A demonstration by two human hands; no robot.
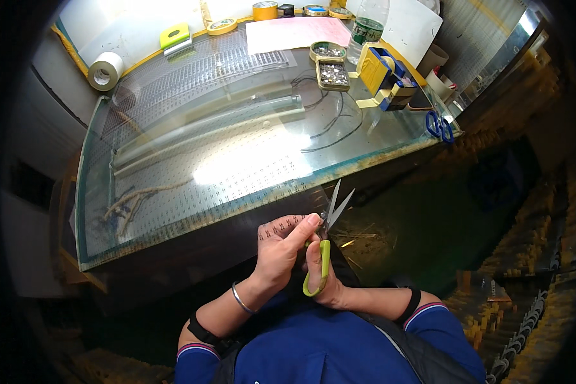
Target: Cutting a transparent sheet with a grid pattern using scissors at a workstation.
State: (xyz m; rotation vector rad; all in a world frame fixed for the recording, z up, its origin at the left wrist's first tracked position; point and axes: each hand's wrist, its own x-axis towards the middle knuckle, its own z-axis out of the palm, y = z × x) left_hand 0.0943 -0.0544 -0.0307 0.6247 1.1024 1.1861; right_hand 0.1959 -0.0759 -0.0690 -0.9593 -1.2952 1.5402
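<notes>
My left hand (276, 257) is closed, its thumb pressed against the fingers. It pinches a piece of clear film (280, 228) with small black marks, which lies across those fingers. Close against it, my right hand (328, 287) grips a pair of scissors (326, 264) by yellow-green handles. The two blades stand apart and point up and away, just past my left thumb tip. Both hands are in front of the table's near edge, above my lap. Where the film ends near the blades is hard to make out.
A glass-topped table (358, 142) lit from below carries a marked clear sheet (237, 168). Farther back are a tin of small shiny pieces (333, 73), a tape dispenser (377, 69), a plastic bottle (368, 29) and pink paper (294, 35). Blue-handled scissors (439, 126) lie at the right corner.
</notes>
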